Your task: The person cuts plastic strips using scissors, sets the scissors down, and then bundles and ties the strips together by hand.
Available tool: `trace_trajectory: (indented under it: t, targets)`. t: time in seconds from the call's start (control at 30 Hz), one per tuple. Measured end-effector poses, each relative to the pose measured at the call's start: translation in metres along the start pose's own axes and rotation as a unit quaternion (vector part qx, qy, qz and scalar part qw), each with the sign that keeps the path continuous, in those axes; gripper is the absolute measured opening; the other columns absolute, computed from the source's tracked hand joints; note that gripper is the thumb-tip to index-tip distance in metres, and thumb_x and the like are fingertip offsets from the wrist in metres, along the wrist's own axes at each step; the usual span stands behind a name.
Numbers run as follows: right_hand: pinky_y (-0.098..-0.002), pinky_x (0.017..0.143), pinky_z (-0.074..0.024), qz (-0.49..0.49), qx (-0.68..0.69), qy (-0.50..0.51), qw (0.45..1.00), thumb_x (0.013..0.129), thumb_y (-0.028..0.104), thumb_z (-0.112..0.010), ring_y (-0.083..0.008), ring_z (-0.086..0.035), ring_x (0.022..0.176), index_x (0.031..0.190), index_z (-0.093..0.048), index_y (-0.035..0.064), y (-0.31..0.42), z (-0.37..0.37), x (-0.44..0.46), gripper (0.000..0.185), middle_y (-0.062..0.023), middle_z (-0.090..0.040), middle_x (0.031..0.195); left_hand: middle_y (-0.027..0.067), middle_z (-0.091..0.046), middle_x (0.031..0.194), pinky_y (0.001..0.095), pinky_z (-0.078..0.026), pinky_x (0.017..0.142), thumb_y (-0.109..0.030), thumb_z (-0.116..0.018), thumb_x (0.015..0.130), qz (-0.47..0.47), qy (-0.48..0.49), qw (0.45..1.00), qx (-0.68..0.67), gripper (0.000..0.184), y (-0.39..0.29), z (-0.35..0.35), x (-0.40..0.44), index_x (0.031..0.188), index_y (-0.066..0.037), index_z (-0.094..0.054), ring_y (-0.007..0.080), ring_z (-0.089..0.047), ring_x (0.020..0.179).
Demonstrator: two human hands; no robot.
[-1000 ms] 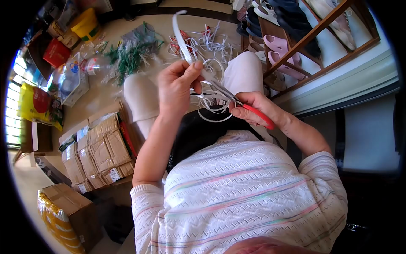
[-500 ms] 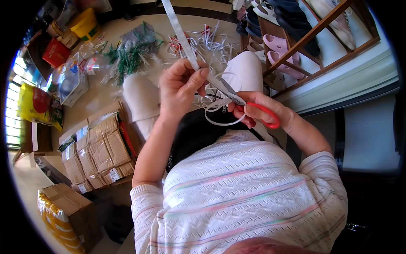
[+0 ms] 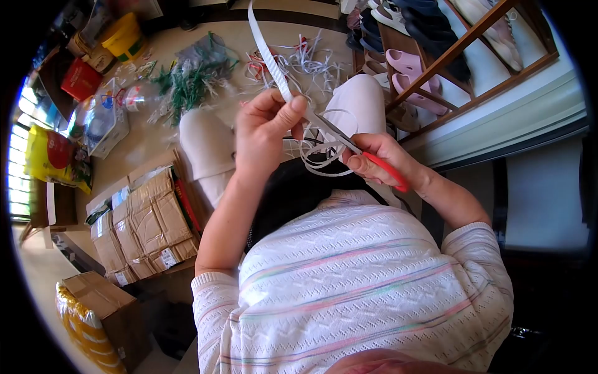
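Observation:
My left hand (image 3: 266,128) is closed in a pinch on a white woven strap (image 3: 266,53), whose upper length stands up away from me. My right hand (image 3: 380,159) grips red-handled scissors (image 3: 387,169), their metal blades pointing up and left toward my left fingers. Thin white strips (image 3: 321,163) curl in loops between the two hands, over the black cloth (image 3: 286,190) on my lap. Whether the blade tips touch the strap is hard to make out.
Green and white strands (image 3: 190,81) and a tangle of white and red strips (image 3: 305,59) lie on the floor ahead. Left are a cardboard box (image 3: 146,221), a white basket (image 3: 109,134) and a yellow bucket (image 3: 124,37). A shoe rack (image 3: 461,53) stands at right.
The scissors have turned in my right hand, their blades showing longer and their handle seen more edge-on. The strap's upper end has bent slightly to the right. My left hand has barely moved.

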State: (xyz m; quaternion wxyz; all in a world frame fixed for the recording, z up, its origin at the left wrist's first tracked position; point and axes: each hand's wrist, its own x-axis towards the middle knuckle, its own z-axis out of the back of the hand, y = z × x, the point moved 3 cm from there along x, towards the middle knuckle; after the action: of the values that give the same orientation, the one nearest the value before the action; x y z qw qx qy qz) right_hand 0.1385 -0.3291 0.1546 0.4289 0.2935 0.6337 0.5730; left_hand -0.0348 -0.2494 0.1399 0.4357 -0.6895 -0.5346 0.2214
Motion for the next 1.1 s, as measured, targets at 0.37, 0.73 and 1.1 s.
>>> trace_trajectory:
  t: [0.37, 0.73, 1.1]
  targets:
    - [-0.0212, 0.069, -0.0407, 0.011, -0.13, -0.003, 0.991, 0.081, 0.029, -0.062, -0.0049, -0.046, 0.074, 0.091, -0.055, -0.0011, -0.01, 0.01, 0.004, 0.033, 0.0011, -0.053, 0.078, 0.0055, -0.057, 0.067, 0.02, -0.04, 0.048, -0.013, -0.06, 0.082, -0.023, -0.051, 0.998, 0.021, 0.017, 0.002, 0.021, 0.009, 0.08, 0.003, -0.055, 0.0106, -0.051, 0.051]
    - [-0.02, 0.064, -0.04, -0.034, -0.088, 0.001, 0.996, 0.082, 0.024, -0.062, -0.0031, -0.043, 0.07, 0.091, -0.057, -0.0019, -0.007, 0.009, 0.002, 0.028, 0.0036, -0.052, 0.073, 0.0061, -0.057, 0.07, 0.0209, -0.043, 0.05, -0.017, -0.058, 0.084, -0.07, -0.022, 0.997, -0.033, 0.019, 0.0, 0.009, 0.008, 0.083, 0.002, -0.055, 0.0117, -0.053, 0.053]
    - [-0.0225, 0.056, -0.0404, 0.092, -0.271, -0.057, 0.956, 0.077, 0.021, -0.068, -0.0054, -0.042, 0.061, 0.083, -0.058, -0.0018, 0.002, 0.008, -0.001, 0.026, -0.0036, -0.053, 0.064, 0.0085, -0.061, 0.074, 0.0229, -0.048, 0.051, -0.01, -0.059, 0.082, -0.034, -0.008, 0.999, -0.022, 0.012, 0.005, 0.015, 0.004, 0.086, 0.0, -0.058, 0.014, -0.059, 0.056]
